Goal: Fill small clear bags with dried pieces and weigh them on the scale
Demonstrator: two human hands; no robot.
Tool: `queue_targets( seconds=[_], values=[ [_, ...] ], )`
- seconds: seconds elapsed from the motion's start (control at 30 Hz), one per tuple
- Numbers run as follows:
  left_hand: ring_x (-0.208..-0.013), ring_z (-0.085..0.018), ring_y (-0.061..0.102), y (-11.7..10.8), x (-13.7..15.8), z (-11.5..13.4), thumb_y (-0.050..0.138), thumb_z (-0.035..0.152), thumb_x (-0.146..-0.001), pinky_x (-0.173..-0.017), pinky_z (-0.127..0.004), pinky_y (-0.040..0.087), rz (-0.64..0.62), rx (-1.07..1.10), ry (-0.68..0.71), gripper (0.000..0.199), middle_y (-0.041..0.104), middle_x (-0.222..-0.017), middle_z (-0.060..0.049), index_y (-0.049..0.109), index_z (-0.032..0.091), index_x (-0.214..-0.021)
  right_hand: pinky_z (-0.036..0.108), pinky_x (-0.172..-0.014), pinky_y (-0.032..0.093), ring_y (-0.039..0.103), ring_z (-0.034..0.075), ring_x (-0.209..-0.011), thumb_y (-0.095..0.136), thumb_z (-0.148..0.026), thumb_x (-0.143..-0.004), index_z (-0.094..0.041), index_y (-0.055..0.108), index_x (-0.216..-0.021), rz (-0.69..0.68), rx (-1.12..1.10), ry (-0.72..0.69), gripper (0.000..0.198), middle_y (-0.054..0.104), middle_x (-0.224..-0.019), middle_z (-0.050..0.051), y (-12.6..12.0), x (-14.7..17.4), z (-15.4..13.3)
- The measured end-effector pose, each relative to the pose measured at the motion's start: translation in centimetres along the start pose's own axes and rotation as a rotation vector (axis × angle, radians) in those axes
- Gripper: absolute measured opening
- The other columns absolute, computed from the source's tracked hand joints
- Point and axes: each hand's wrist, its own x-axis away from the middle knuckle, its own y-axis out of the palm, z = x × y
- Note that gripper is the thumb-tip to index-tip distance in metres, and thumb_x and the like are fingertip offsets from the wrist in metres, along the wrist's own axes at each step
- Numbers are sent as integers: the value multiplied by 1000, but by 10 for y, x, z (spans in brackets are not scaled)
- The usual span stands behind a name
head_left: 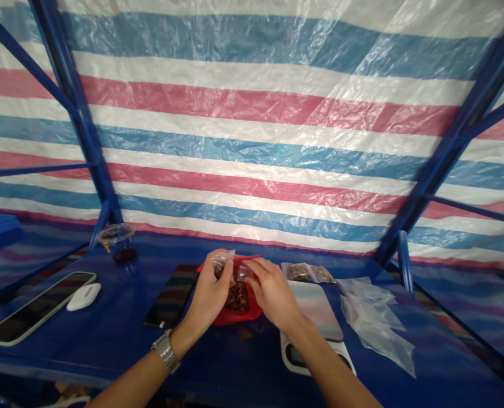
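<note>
My left hand [214,286], with a metal watch on its wrist, is closed on a small clear plastic bag [223,258]. My right hand [272,290] pinches a small piece of clear plastic [245,273]; whether it belongs to the same bag I cannot tell. Both hands are over an open red plastic bag [225,318] on the table. Dark brown dried bits [237,298] fill the red bag, and a few crumbs lie on the table in front of it. Under my right forearm stands a white kitchen scale [315,311], its front partly hidden.
Right of the scale lie several flat clear bags [375,323]; behind it are small filled bags [305,272]. On the left are a dark phone [173,297], a light-rimmed phone [39,309], a white earbud case [84,296] and a clear cup [122,245]. Blue posts flank the table [119,345].
</note>
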Motion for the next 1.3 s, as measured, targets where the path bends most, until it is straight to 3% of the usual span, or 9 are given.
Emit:
queue_targets(
  seconds=[0.1,0.2,0.37,0.5,0.67,0.8,1.07,1.2,1.3],
  values=[
    [-104,-21,70,-1,-1,3,59,43,-95,-96,-38,55,1,49,-21,35,71,-115,-8,55,21,-121,49,-110,47,62,28,-124,63,-21,-95,-25,69,-128,-7,-133,43,33,70,-130,9,1,0,-2],
    [-106,-21,69,4,7,5,60,42,-95,-95,-36,55,-160,108,-2,33,69,-115,-6,53,22,-121,42,-107,50,67,24,-117,62,-31,-97,-24,68,-128,56,-358,158,32,72,-127,8,-8,-1,-8],
    [-93,-19,69,20,24,11,61,35,-96,-82,-33,57,-397,150,-6,28,67,-104,-3,48,25,-118,34,-89,56,73,21,-93,68,-34,-89,-20,77,-96,22,-500,291,17,79,-98,5,-32,0,-13],
    [-106,-22,68,28,31,21,64,32,-94,-93,-36,55,-559,106,35,26,69,-110,-5,52,25,-117,32,-77,56,72,21,-80,71,-38,-84,-18,76,-87,-8,-569,390,20,79,-86,5,-59,5,1],
    [-121,-26,63,31,37,20,62,41,-96,-106,-43,50,-570,-93,133,40,64,-133,-11,53,26,-131,34,-76,54,72,23,-80,70,-38,-83,-19,78,-86,12,-332,499,22,79,-86,6,-92,23,42],
    [-109,-23,66,29,34,18,51,41,-101,-101,-42,52,-532,-202,176,30,68,-122,-9,58,25,-125,35,-75,53,71,23,-77,67,-32,-83,-21,79,-84,-75,-70,548,17,79,-85,5,-100,47,75],
    [-114,-31,59,-26,10,43,60,25,-90,-106,-52,45,-691,-805,411,8,67,-109,-7,66,25,-96,45,-98,49,66,27,-105,56,-35,-100,-23,75,-107,149,154,272,24,75,-110,9,-109,58,73],
    [-134,-39,47,-48,16,23,68,11,-73,-113,-61,38,-761,-1046,373,51,59,-135,-14,65,25,-121,45,-103,44,63,25,-108,60,-28,-100,-27,75,-109,-49,156,53,17,74,-113,6,-92,47,31],
    [-138,-37,44,-51,16,13,60,7,-77,-113,-62,37,-778,-1079,395,47,56,-139,-14,66,25,-120,46,-108,42,56,28,-121,71,-32,-94,-28,72,-119,-256,199,-90,25,70,-125,5,-71,44,6]
  ],
)
